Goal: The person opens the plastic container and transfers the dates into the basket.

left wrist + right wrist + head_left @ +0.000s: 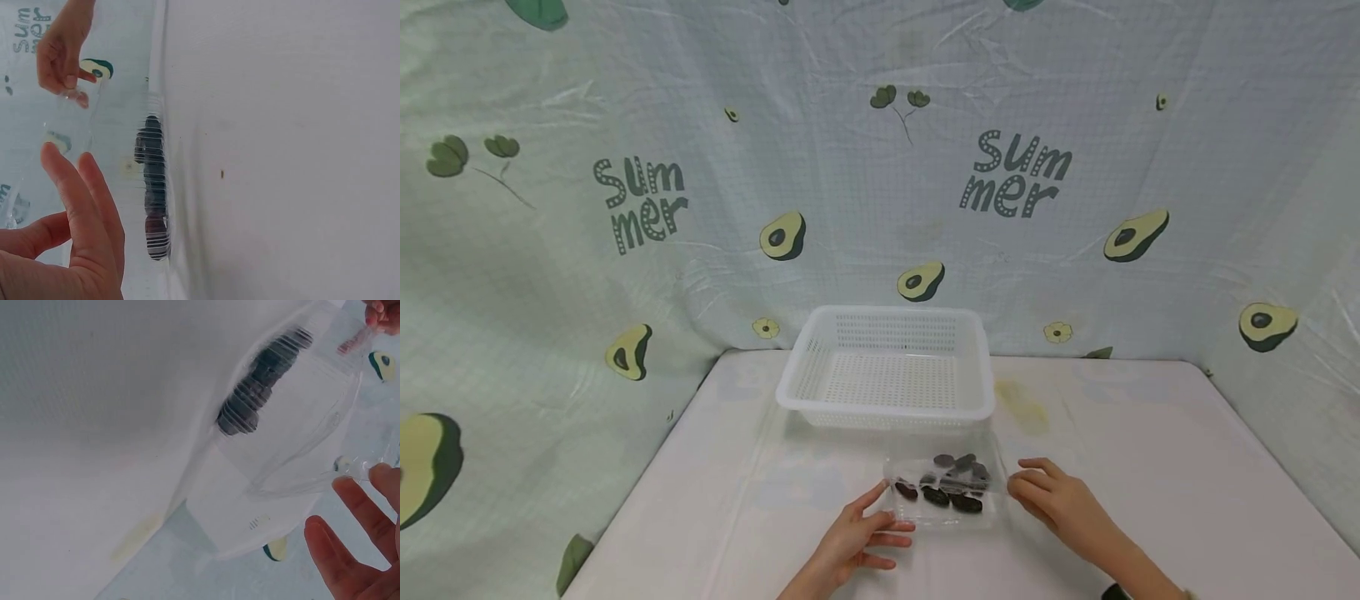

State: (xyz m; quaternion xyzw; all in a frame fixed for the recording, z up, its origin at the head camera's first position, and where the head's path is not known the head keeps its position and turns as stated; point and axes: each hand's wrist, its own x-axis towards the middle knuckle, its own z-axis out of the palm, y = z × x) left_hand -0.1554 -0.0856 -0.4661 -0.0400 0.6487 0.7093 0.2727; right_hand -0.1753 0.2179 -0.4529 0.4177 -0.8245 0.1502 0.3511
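Observation:
A clear plastic tray lies on the white table near its front edge, with several dark flat pebbles inside. My left hand is at the tray's left front corner, thumb up against the rim and fingers straight along the front edge. My right hand touches the tray's right edge with loosely bent fingers. In the left wrist view, straight fingers lie beside the tray and the pebbles. The right wrist view shows spread fingertips at the tray's rim, pebbles beyond.
A white perforated basket stands just behind the tray, with nothing in it. The table has a yellowish stain right of the basket. An avocado-print cloth hangs behind and on both sides.

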